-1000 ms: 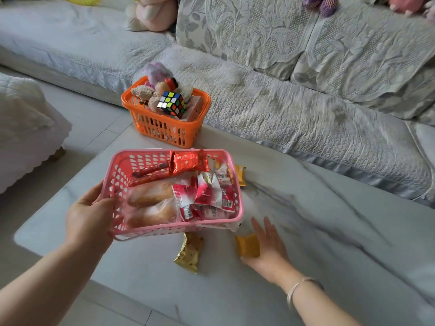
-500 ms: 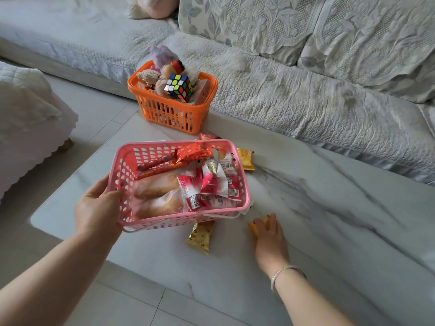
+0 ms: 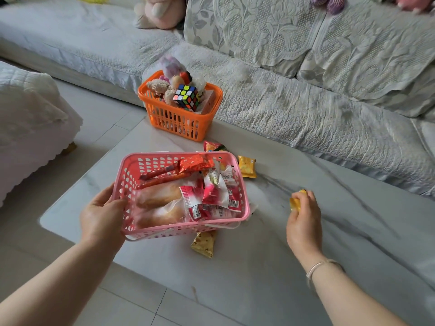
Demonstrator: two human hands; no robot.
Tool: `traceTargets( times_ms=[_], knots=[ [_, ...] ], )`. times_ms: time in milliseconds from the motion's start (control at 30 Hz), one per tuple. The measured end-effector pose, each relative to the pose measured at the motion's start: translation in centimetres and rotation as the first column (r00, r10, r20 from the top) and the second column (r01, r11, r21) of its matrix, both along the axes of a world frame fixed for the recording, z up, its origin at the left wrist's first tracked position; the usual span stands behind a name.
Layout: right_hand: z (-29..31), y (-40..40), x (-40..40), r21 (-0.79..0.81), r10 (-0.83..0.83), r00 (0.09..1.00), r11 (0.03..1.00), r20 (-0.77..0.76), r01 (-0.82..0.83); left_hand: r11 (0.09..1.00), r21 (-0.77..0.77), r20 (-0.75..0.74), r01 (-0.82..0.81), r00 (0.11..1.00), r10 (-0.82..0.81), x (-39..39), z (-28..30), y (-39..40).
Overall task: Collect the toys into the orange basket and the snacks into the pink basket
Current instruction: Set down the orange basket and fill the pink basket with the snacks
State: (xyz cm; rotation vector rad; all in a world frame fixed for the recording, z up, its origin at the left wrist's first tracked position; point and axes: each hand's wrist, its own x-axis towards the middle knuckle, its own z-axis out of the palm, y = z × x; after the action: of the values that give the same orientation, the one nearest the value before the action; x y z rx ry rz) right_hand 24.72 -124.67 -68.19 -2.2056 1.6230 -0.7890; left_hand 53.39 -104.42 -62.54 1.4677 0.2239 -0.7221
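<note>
The right hand [image 3: 303, 215] has its fingers curled tight around a small yellow snack [image 3: 295, 203], right of centre above the worktop [image 3: 306, 267] — the pink basket [image 3: 244, 208] lies to its left, tilted in the left hand's [image 3: 101, 215] fingers, which grip its near-left rim.

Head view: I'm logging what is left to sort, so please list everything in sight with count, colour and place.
pink basket: 1, pink, tilted over the table, holds wrapped snacks
orange basket: 1, orange, table's far edge, full of toys
Rubik's cube: 1, multicoloured, atop the orange basket
gold snack packet: 1, gold, on table under the pink basket's near edge
yellow snack packet: 1, yellow, on table right of the pink basket
red snack packet: 1, red, on table behind the pink basket
table: 1, white marble
sofa: 1, grey-white, behind table
left hand: grips the pink basket
right hand: pinches a small yellow snack
</note>
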Motion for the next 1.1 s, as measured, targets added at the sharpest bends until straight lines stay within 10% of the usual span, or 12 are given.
traceTargets(
  times_ms=[167, 333, 600, 733, 900, 1000, 1100],
  knots=[
    [5.3, 3.6, 7.6, -0.102, 0.310, 0.950, 0.947, 0.044, -0.304, 0.999, -0.012, -0.016, -0.030, 0.999, 0.030, 0.4, 0.3, 0.3],
    [7.6, 9.6, 15.6, -0.180, 0.698, 0.702, 0.680, -0.136, -0.711, 0.999, -0.013, -0.018, -0.033, 0.999, 0.033, 0.9, 0.1, 0.9],
    [6.6, 13.8, 21.2, 0.440, 0.898, 0.309, 0.426, -0.313, -0.791, 0.999, -0.029, -0.010, -0.037, 0.999, 0.037, 1.4, -0.3, 3.0],
    [7.0, 14.1, 20.6, 0.226, 0.869, 0.454, 0.491, -0.196, -0.841, 0.997, 0.001, -0.018, -0.072, 0.997, 0.072, 2.2, -1.1, 4.4],
    [6.0, 11.0, 17.4, -0.228, 0.494, 0.865, 0.855, 0.089, -0.465, 0.995, 0.028, -0.002, -0.098, 0.995, 0.098, 3.4, -1.3, 6.3],
    [3.6, 9.0, 14.6, -0.115, 0.239, 0.965, 0.967, 0.109, -0.226, 0.992, 0.031, 0.022, -0.121, 0.992, 0.121, 4.3, -1.6, 7.5],
    [-0.1, 9.1, 12.0, 0.160, 0.224, 0.957, 0.967, -0.182, -0.196, 0.989, 0.018, 0.037, -0.147, 0.989, 0.146, 5.2, -1.8, 8.6]
  ],
)
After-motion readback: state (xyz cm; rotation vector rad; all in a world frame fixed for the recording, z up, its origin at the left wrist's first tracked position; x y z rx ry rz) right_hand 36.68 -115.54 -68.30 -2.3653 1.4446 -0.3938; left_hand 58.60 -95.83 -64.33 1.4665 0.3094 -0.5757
